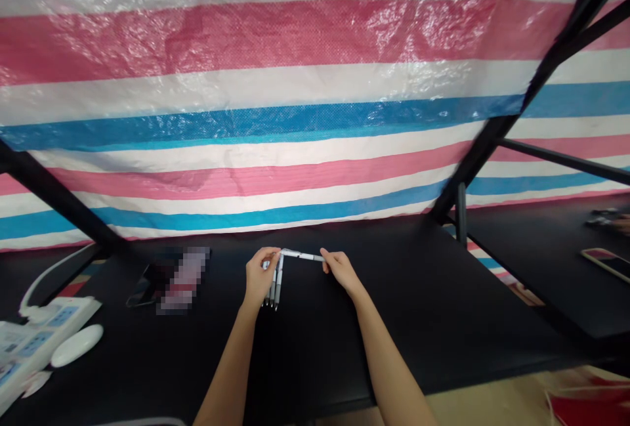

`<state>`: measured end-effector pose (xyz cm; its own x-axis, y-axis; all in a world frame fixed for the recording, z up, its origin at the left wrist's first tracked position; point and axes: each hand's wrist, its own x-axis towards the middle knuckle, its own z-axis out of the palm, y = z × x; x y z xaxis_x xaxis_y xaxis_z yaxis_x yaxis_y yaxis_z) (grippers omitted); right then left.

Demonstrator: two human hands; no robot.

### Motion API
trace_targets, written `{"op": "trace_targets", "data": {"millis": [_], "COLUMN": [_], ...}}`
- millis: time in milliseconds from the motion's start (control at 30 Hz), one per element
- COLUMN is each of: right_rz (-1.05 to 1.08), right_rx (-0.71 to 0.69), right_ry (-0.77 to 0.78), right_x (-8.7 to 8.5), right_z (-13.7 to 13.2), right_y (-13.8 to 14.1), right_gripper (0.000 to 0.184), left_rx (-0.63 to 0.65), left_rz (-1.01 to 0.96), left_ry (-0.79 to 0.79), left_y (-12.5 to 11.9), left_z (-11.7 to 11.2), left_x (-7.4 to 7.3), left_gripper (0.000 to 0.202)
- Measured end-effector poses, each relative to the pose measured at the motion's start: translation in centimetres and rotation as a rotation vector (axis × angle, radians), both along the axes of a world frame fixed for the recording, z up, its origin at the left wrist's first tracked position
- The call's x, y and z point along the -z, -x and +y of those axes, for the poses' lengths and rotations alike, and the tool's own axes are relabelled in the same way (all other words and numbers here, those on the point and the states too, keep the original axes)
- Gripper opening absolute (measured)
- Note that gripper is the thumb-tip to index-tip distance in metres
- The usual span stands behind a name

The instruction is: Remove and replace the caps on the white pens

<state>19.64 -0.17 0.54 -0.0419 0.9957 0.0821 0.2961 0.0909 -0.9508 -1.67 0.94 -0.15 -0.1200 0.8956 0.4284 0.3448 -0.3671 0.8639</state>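
Striped sheet behind black table, pen held between both hands

Striped sheet (275,180) in red, white and blue hangs behind the black table (315,354), with dark metal bars (476,160) slanting down on either side. From my head-camera feed, I log one white pen (309,256) near the middle of the table, lying nearly level between the two hands. Left hand (256,275): thumb and fingers pinched together on the pen's left end. Right hand (343,270): thumb and fingertips clamped on its right end. More pens (277,288) sit side by side just under and beside the left hand, tips toward the near edge; hand covers part, so I can't get an exact count or tell if the left fingers touch them too. Rightmost one's top meets the held pen's end by the left fingertips. Further left, near the back: a pixelated item (184,281), contents unreadable. Left edge: white power strip (62,322) with a cable (42,275), white oval object (77,346) just beside it. Far right, phone (610,263) on another black surface (536,262).
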Motion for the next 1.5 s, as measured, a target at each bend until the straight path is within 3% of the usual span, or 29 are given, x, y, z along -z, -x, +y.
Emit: {"op": "trace_targets", "data": {"millis": [367, 533, 600, 733, 867, 967, 1033, 1367, 1500], "right_rz": [-0.029, 0.023, 0.06, 0.114, 0.132, 0.146, 0.172, 0.435, 0.577], "right_rx": [0.012, -0.016, -0.082, -0.343, -0.529, -0.585, -0.547, -0.006, 0.144], "right_ry": [-0.018, 0.014, 0.045, 0.099, 0.132, 0.144, 0.14, 0.013, 0.02], "right_x": [0.2, 0.1, -0.1, -0.3, -0.4, -0.5, -0.4, -0.3, 0.2], "right_z": [0.1, 0.0, -0.2, -1.0, -1.7, -1.9, -1.7, -0.3, 0.4], "right_y": [-0.1, 0.3, 0.8, 2.3, 3.4, 3.6, 3.5, 1.3, 0.6], "right_gripper": [0.056, 0.059, 0.059, 0.058, 0.056, 0.056, 0.055, 0.049, 0.045], "left_rx": [0.051, 0.053, 0.066, 0.172, 0.311, 0.341, 0.324, 0.238, 0.253], "left_rz": [-0.092, -0.34, -0.463, -0.632, -0.596, -0.58, -0.597, -0.646, -0.683], "left_ry": [0.024, 0.118, 0.14, 0.189, 0.286, 0.326, 0.339, 0.334, 0.335], "left_y": [0.1, -0.6, -1.2, -2.5, -3.0, -2.7, -2.4, -1.5, -1.2], "left_z": [0.1, 0.2, 0.0, -0.7, -1.5, -1.6, -1.5, -1.1, -1.1], "left_x": [0.3, 0.0, -0.3, -0.9, -1.5, -1.8, -1.9, -2.0, -2.2], "left_gripper": [0.022, 0.037, 0.046, 0.067, 0.086, 0.086, 0.085, 0.071, 0.07]}}
